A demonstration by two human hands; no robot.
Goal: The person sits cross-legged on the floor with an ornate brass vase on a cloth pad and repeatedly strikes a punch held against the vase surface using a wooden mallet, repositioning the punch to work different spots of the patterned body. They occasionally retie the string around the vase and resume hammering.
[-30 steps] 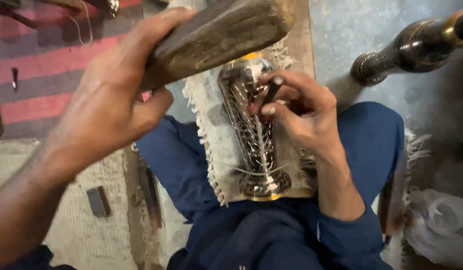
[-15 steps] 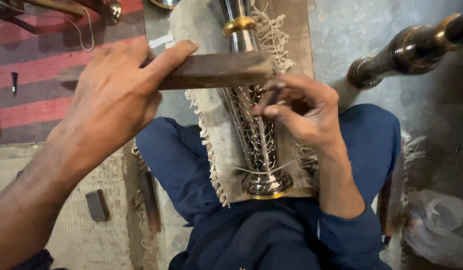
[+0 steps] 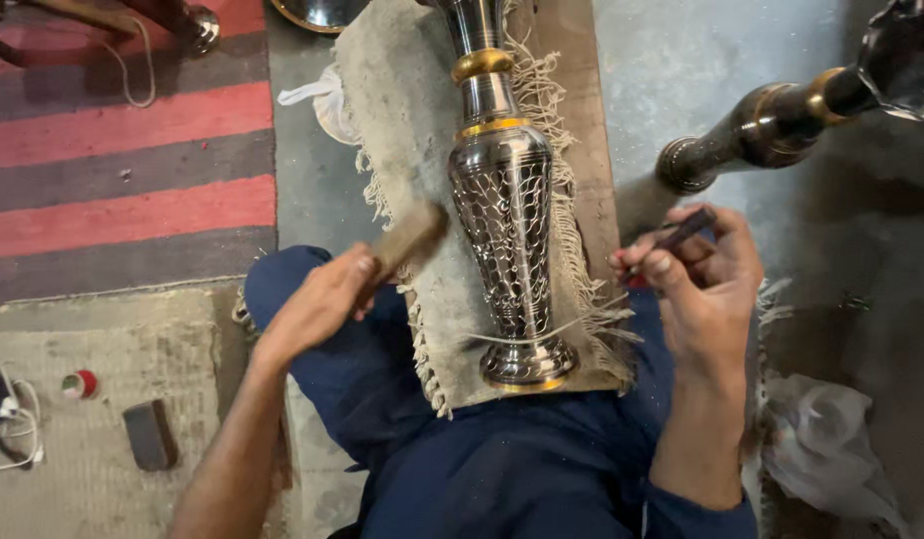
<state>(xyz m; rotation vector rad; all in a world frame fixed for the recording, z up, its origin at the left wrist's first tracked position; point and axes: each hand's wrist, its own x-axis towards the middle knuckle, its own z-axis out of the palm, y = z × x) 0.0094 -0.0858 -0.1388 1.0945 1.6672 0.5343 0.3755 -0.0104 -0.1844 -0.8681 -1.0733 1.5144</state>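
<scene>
**Hammer and chisel drawn apart, vase lying between**

Leftmost, a striped rug [image 3: 122, 150] covers the floor, with a small dark block [image 3: 149, 434] lower down. Next I see my left hand [image 3: 322, 304], its grip closed round a wooden hammer [image 3: 407, 243], held off to the side. In the middle the metal vase [image 3: 507, 235] lies on its side on a fringed cloth [image 3: 402, 120] over my lap, likely padding to steady it. My right hand [image 3: 706, 289] pinches a thin chisel [image 3: 676, 235], clear of the vase. Far right lies another dark vase [image 3: 771, 125].
</scene>
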